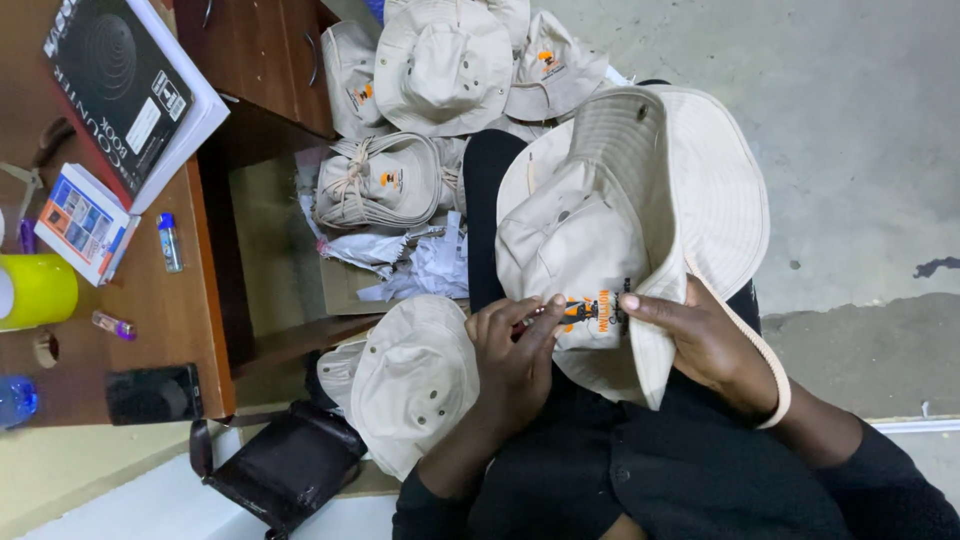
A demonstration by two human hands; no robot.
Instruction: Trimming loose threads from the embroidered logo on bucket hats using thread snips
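You have one cream bucket hat [640, 210] on your lap, crown turned toward you, its wide brim fanned out to the far right over the concrete floor [860, 130]. The orange and black emblem [590, 312] on the crown sits right between your two hands, so the work looks to be on that patch, and I judge this hat still in hand rather than finished.

Your left hand [515, 355] comes up from below with its fingers [545, 310] curled together, pinched on something small at the emblem's left edge; what it is I cannot tell. Your right hand [715, 345] grips the near edge of the brim, thumb on top, fingers clamped on the fabric, and the hat's cord [770, 375] loops round that wrist.

Just left of your left forearm another hat [410, 380] lies crown up. Farther off a heap of hats [450, 70] lies on the floor, one bundle [380, 180] tied with string, with crumpled paper [420, 265] near it. How many are done I cannot tell.

At far left the bench [170, 310] carries a black book [115, 75], a yellow cup [35, 290] and a phone [150, 393]; a dark bag [285, 465] sits below.
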